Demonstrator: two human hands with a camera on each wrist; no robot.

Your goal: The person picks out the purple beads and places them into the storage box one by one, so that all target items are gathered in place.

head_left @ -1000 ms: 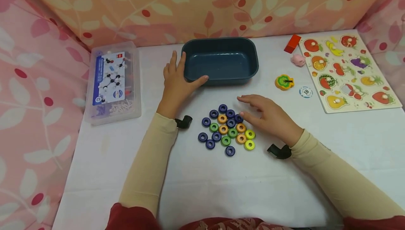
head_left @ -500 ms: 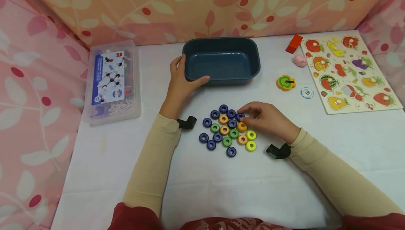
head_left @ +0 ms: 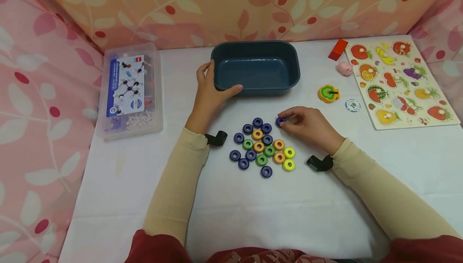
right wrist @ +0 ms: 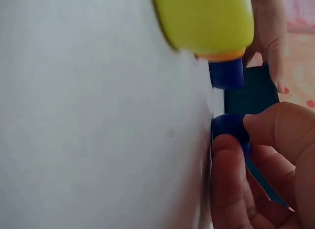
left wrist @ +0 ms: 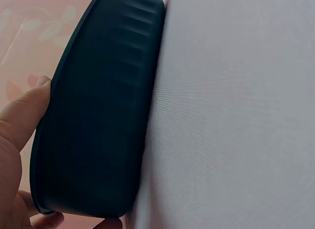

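A dark teal plastic tub point(head_left: 257, 92) stands at the back of the table. My left hand point(head_left: 209, 98) holds its left end, thumb on the near rim and fingers round the corner; the left wrist view shows the thumb on the rim of the tub point(left wrist: 93, 111). My right hand point(head_left: 307, 126) pinches a dark blue ring point(head_left: 280, 122) between thumb and fingers, also seen close up as a blue ring point(right wrist: 231, 124) low over the cloth. Beside it lies a loose cluster of blue, orange, green and yellow rings, including a yellow ring point(head_left: 288, 165) and a green ring point(head_left: 261, 159).
A clear box with a molecule-model label point(head_left: 126, 86) lies at the left. Toward the right are a tree-shaped piece point(head_left: 328, 93), a round chip marked 10 point(head_left: 352, 105), a pink pig point(head_left: 344, 68), a red block point(head_left: 338, 50) and a fruit puzzle board point(head_left: 401, 82). Patterned cloth point(head_left: 231, 5) borders the table.
My right hand has come down on a blue ring at the cluster's right edge, pinched it and drawn it away from the others. The left hand has closed in on the tub's end.
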